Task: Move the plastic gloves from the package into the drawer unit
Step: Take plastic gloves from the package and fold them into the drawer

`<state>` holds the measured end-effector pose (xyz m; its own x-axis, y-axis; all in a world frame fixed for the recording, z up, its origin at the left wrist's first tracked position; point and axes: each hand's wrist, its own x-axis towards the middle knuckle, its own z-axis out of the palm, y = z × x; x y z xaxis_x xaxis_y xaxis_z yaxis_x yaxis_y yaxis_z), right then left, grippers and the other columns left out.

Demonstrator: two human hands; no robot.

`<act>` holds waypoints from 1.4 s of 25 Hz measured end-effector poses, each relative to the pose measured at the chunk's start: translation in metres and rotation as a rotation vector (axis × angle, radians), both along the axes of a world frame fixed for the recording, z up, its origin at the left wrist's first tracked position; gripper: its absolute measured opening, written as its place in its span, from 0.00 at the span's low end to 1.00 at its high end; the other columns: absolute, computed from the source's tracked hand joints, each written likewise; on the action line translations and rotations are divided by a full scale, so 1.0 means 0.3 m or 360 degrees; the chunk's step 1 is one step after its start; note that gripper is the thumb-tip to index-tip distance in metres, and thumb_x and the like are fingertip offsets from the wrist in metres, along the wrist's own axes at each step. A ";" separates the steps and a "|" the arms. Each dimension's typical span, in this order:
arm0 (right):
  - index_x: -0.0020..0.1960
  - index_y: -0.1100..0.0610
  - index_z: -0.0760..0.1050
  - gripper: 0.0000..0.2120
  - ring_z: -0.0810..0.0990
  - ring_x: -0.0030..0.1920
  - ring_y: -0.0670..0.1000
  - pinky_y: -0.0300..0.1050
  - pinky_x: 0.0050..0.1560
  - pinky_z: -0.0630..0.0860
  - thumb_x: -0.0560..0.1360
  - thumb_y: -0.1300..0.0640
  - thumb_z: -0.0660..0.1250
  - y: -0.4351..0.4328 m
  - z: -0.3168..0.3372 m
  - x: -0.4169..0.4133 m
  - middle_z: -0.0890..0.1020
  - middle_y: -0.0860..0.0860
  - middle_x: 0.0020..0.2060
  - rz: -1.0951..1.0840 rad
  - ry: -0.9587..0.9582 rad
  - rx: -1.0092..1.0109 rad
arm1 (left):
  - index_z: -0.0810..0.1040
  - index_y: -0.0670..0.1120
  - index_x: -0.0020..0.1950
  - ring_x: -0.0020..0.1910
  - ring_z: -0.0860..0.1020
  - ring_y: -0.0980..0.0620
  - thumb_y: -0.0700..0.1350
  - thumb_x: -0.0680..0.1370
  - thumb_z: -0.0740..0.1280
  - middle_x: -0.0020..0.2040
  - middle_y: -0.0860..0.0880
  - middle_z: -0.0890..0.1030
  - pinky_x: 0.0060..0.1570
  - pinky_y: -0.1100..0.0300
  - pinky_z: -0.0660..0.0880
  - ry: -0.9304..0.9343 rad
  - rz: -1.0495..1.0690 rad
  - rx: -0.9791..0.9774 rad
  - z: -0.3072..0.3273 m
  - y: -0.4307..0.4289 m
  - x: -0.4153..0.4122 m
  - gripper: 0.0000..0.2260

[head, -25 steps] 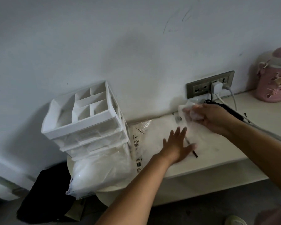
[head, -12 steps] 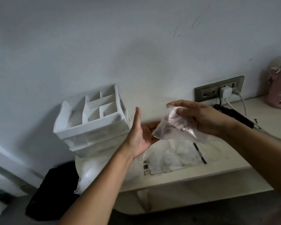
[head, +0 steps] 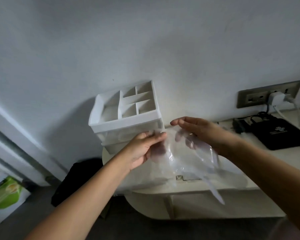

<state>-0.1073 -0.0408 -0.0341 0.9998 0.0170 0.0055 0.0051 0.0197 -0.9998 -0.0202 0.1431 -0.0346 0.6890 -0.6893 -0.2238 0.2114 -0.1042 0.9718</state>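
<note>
- The left hand [head: 142,149] pinches the top edge of a clear plastic glove [head: 189,160], held above the table [head: 215,201] at 5 o'clock from the drawer unit [head: 126,110].
- The right hand [head: 199,134] grips the same glove, its fingers blurred behind the film.
- The package [head: 180,177] lies beneath, mostly hidden; one printed corner shows.
- The drawer fronts are partly covered by the left hand.
</note>
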 end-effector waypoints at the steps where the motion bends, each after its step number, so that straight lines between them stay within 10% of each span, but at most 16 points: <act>1: 0.58 0.58 0.75 0.19 0.75 0.31 0.49 0.42 0.32 0.71 0.75 0.46 0.60 0.014 -0.003 0.010 0.84 0.52 0.38 0.0006 0.0053 -0.0145 | 0.77 0.44 0.40 0.21 0.71 0.59 0.43 0.73 0.70 0.29 0.51 0.78 0.21 0.68 0.69 -0.0137 0.0132 0.0093 0.003 0.026 0.004 0.04; 10: 0.39 0.57 0.79 0.10 0.69 0.21 0.43 0.34 0.24 0.66 0.75 0.53 0.68 0.119 -0.082 0.129 0.78 0.46 0.25 -0.0623 0.0226 -0.0827 | 0.76 0.44 0.44 0.21 0.72 0.56 0.42 0.78 0.66 0.31 0.49 0.79 0.22 0.65 0.70 -0.0504 0.0568 0.0505 -0.147 0.231 0.150 0.04; 14: 0.44 0.55 0.77 0.08 0.77 0.38 0.53 0.45 0.38 0.72 0.75 0.50 0.68 0.176 -0.082 0.153 0.79 0.50 0.37 -0.0980 -0.0476 -0.1817 | 0.74 0.39 0.46 0.18 0.68 0.57 0.44 0.81 0.63 0.34 0.45 0.77 0.19 0.65 0.67 -0.0500 0.0605 0.0729 -0.196 0.252 0.168 0.08; 17: 0.47 0.58 0.79 0.04 0.78 0.42 0.55 0.48 0.42 0.74 0.74 0.61 0.66 0.296 -0.110 0.162 0.80 0.54 0.42 -0.0536 -0.1195 -0.1830 | 0.70 0.38 0.47 0.17 0.70 0.54 0.47 0.82 0.59 0.35 0.42 0.76 0.17 0.65 0.66 -0.0592 0.0617 0.0913 -0.215 0.264 0.180 0.11; 21: 0.66 0.58 0.73 0.22 0.75 0.62 0.52 0.39 0.62 0.69 0.75 0.70 0.57 0.409 -0.257 0.224 0.77 0.53 0.64 0.0194 -0.0625 -0.1700 | 0.70 0.40 0.49 0.28 0.77 0.50 0.50 0.82 0.58 0.39 0.45 0.75 0.21 0.60 0.73 -0.0889 0.0545 0.1213 -0.221 0.285 0.188 0.13; 28: 0.74 0.51 0.62 0.25 0.61 0.73 0.52 0.46 0.72 0.59 0.78 0.55 0.63 0.453 -0.330 0.309 0.62 0.50 0.74 0.0500 -0.0258 -0.1982 | 0.73 0.42 0.57 0.49 0.80 0.44 0.51 0.80 0.62 0.51 0.43 0.82 0.44 0.53 0.75 -0.1711 0.0387 0.1916 -0.179 0.321 0.173 0.13; 31: 0.73 0.52 0.63 0.28 0.66 0.70 0.53 0.47 0.68 0.64 0.75 0.52 0.66 0.464 -0.344 0.322 0.65 0.51 0.72 0.0473 -0.0172 -0.1954 | 0.75 0.43 0.56 0.49 0.81 0.47 0.50 0.79 0.63 0.49 0.46 0.82 0.41 0.58 0.72 -0.2014 0.0421 0.1885 -0.140 0.303 0.139 0.11; 35: 0.59 0.58 0.75 0.17 0.76 0.57 0.54 0.46 0.55 0.73 0.73 0.53 0.68 0.470 -0.367 0.332 0.78 0.54 0.57 0.0371 -0.0248 -0.1855 | 0.79 0.41 0.50 0.47 0.80 0.47 0.42 0.80 0.62 0.46 0.44 0.82 0.41 0.60 0.71 -0.1719 0.0080 0.1683 -0.202 0.250 0.102 0.08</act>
<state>-0.0078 0.1003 -0.1441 0.9620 0.2728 -0.0126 0.2444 -0.8807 -0.4058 0.0104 0.2181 -0.0953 0.8589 -0.5115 0.0274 -0.5098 -0.8484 0.1427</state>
